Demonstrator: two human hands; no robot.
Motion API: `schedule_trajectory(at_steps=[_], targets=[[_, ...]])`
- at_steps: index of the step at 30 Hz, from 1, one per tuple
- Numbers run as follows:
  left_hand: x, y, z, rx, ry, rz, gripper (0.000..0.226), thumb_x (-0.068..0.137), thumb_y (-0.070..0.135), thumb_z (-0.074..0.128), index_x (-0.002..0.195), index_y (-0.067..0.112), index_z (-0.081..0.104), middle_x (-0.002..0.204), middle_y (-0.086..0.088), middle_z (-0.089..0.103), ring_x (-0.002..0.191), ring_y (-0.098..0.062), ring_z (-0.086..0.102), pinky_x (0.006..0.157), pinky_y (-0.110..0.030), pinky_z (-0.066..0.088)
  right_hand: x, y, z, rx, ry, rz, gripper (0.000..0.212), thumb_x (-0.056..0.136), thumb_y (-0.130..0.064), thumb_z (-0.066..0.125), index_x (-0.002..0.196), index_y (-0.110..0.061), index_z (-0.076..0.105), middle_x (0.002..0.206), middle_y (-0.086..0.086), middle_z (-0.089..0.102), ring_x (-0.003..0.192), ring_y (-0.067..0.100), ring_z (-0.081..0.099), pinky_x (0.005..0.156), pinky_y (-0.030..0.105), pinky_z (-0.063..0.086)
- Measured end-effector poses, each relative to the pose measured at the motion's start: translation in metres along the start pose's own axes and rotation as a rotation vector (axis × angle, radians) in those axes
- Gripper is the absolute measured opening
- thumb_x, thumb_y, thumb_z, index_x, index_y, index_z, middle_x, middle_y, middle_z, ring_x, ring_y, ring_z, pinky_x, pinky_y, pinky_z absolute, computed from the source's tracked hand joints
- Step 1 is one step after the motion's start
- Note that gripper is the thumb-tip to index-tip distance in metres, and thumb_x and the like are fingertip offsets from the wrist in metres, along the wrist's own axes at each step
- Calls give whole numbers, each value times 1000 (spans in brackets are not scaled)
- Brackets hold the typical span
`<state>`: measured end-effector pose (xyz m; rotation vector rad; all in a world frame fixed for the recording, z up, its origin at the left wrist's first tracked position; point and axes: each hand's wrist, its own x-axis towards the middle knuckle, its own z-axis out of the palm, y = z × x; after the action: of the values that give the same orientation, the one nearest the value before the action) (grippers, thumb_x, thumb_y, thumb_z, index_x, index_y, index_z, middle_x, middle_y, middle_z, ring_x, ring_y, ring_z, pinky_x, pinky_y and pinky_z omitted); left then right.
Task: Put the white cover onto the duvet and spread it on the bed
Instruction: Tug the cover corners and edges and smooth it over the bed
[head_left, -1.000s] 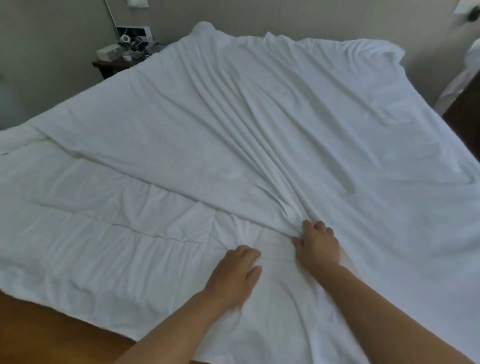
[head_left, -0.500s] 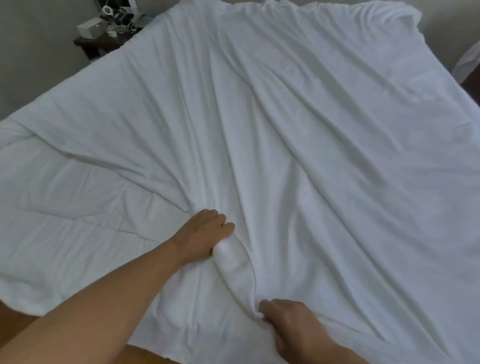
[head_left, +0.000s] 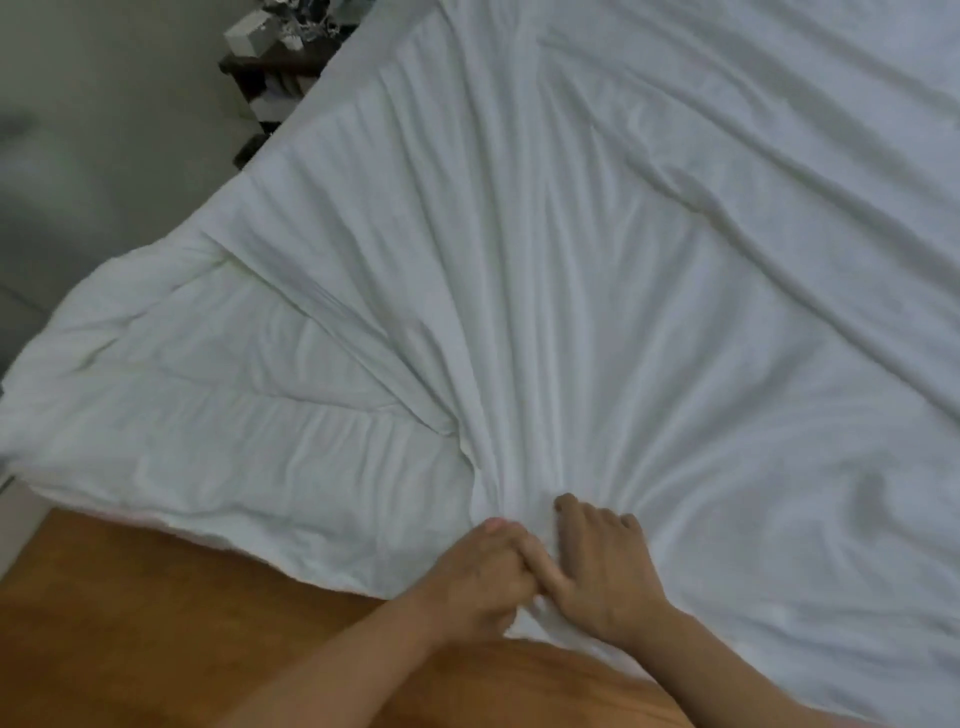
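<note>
The white cover (head_left: 649, 270) lies over most of the bed, creased in long folds that fan out from its near edge. The quilted duvet (head_left: 218, 415) shows bare at the left, its near edge hanging over the wooden footboard (head_left: 156, 623). A dark nightstand (head_left: 275, 67) stands at the far left corner (its clutter is blurred). The left hand (head_left: 480, 571) grips bunched cover at the near edge; the right hand (head_left: 597, 566), touching it, pinches the same gather.
</note>
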<state>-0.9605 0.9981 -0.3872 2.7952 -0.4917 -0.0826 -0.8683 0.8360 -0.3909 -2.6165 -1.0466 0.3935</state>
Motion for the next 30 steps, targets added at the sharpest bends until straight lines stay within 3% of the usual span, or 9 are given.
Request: schedule_trajectory(at_steps=[5,8,10,13,15,20,24,26,30], targets=[[-7,-147,-47,121,69,-402,52,90,24,49,141,20,49,152,-12,38,135,-33,39,106,-52,37,-2,-33,23,-197,51,22,52,63,-50,77,90,-17,49,66,-5,51,52,23,55,51,34,36],[13,-209,-63,188,-76,-639,68,100,30,49,159,32,15,169,-8,-5,154,-35,0,123,-57,5,11,-54,31,-219,119,92,53,39,-6,73,88,-9,53,62,2,50,42,27,52,41,33,35],[22,-236,-67,166,-70,-669,62,100,31,52,156,34,27,169,-6,9,155,-35,3,124,-53,1,16,-59,35,-184,201,164,54,39,2,68,90,-11,54,64,4,50,44,31,53,39,32,30],[5,-265,-84,169,134,-564,24,91,18,59,115,19,62,116,-7,65,121,-33,56,120,-41,26,20,-58,25,-20,320,383,37,64,-3,76,96,-16,62,77,3,58,61,32,64,47,35,42],[-37,-282,-97,185,135,-486,7,89,15,54,92,20,58,80,-2,61,86,-31,64,86,-33,50,19,-56,22,-2,285,359,34,73,-10,76,103,-18,61,79,1,61,65,29,66,50,36,47],[-207,-324,-103,305,-54,-308,46,67,31,81,96,29,46,65,15,56,47,-7,53,41,-19,30,27,-76,37,-163,83,248,43,56,-48,52,90,-23,45,56,-4,50,38,22,54,41,27,27],[-285,-362,-122,307,-50,-365,16,95,53,57,99,38,50,90,22,49,77,-1,50,65,-16,36,68,-155,63,-246,150,93,59,49,-53,56,96,-17,54,77,8,57,58,31,60,50,40,44],[-294,-381,-125,299,-99,-448,40,104,58,29,125,37,56,125,16,55,113,-11,57,99,-24,42,99,-213,80,-258,181,-87,76,47,-55,62,113,-19,55,95,8,65,70,32,66,53,42,51],[-298,-393,-111,91,-136,-800,60,99,68,13,156,53,3,167,12,-14,155,-22,-3,125,-38,0,138,-293,109,-162,-67,29,82,43,-50,71,116,-15,59,92,15,65,69,39,59,60,48,47]])
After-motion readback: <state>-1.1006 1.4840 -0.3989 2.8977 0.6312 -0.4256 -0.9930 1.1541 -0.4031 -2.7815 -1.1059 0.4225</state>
